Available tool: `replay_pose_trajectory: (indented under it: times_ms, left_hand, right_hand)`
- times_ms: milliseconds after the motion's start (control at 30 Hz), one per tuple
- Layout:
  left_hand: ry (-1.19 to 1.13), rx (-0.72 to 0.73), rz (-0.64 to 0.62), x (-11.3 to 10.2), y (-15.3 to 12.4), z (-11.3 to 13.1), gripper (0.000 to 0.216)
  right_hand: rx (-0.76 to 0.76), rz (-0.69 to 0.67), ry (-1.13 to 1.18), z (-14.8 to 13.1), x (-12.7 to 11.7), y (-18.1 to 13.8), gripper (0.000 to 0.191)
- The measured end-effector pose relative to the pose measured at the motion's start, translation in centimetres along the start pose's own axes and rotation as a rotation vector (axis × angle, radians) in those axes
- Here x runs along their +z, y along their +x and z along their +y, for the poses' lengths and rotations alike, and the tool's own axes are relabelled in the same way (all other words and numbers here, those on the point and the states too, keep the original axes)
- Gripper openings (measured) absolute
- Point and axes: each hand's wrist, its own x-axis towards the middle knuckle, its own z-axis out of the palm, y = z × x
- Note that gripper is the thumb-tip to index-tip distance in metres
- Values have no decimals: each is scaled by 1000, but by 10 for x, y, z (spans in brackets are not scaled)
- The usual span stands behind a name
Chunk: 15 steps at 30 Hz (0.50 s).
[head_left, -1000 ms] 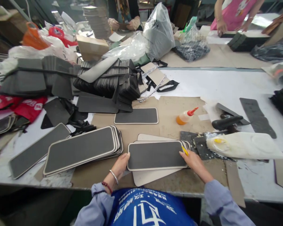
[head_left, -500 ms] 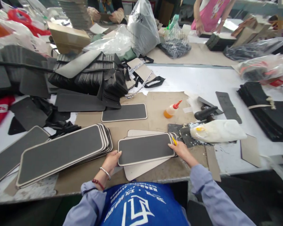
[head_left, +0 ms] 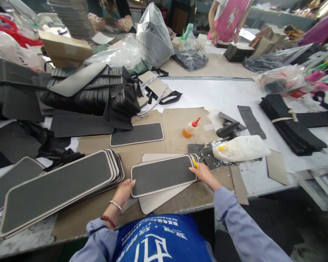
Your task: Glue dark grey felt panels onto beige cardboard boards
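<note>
A dark grey rectangular panel with rounded corners and a pale rim lies in front of me, on top of others like it. My left hand pinches its left end, thumb on the upper face. At the right end my right hand has its thumb on the panel and its fingers closed at the edge. A thin yellow tool pokes out of that hand; its kind is unclear. Beneath the panel, a plain beige board sticks out at an angle. A stack of longer grey panels lies to the left.
Behind are another grey panel, a glue bottle with a red tip and a white plastic container. Tied black strips lie right; stacked black pieces stand back left. Two people work across the table, with a purple sleeve far right.
The view has swung slightly right, so the table's contents sit further left in the picture. Both hands keep the same hold on the panel, which shows no clear movement on the table.
</note>
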Motion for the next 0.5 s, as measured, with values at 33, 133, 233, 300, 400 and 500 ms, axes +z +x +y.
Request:
replay_pose_trajectory:
  times_ms: [33, 133, 233, 300, 400, 500]
  left_hand:
    - [-2, 5, -3, 0, 0, 0, 17]
    - [-15, 22, 5, 0, 0, 0, 20]
    - [-30, 46, 17, 1, 0, -1, 25]
    - [-35, 53, 30, 2, 0, -1, 27]
    - [-32, 47, 67, 3, 1, -2, 29]
    - [-26, 35, 83, 3, 2, -3, 30]
  right_hand:
    - [1, -1, -1, 0, 0, 0, 29]
    - [0, -4, -9, -1, -1, -1, 28]
    - [-6, -8, -23, -2, -3, -1, 28]
    - [-14, -11, -32, -3, -4, -1, 28]
    - [-33, -18, -38, -3, -5, 0, 27]
    - [-41, -22, -41, -3, -5, 1, 27]
